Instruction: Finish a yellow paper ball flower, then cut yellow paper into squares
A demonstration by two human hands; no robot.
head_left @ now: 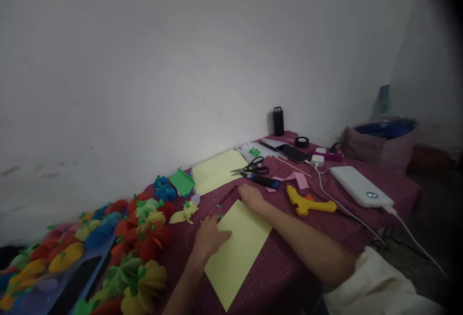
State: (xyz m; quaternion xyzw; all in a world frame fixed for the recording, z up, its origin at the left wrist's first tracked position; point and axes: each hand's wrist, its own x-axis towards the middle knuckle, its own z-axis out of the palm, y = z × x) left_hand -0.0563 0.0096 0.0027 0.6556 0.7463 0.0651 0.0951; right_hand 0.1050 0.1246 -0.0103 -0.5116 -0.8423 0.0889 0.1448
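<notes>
A pale yellow sheet (240, 245) lies at an angle on the dark pink cloth in front of me. At its left edge is my left hand (210, 238), open, with the thumb stretched over the sheet and the fingers beyond the edge. My right hand (252, 199) rests open at the far corner, its fingers pointing left and partly hard to make out. Just past it are black-handled scissors (253, 166) and a utility knife (264, 181) with a dark blue and black handle. A yellow glue gun (311, 204) lies right of my right forearm.
Colourful pumpkin-like felt pieces (148, 233) crowd the left side. Along the wall lie green sheets (182, 182), another yellow sheet (215, 172) and white sticks (249, 150). A phone (292, 153), white power bank (361, 187), cables and a black can (278, 122) occupy the right.
</notes>
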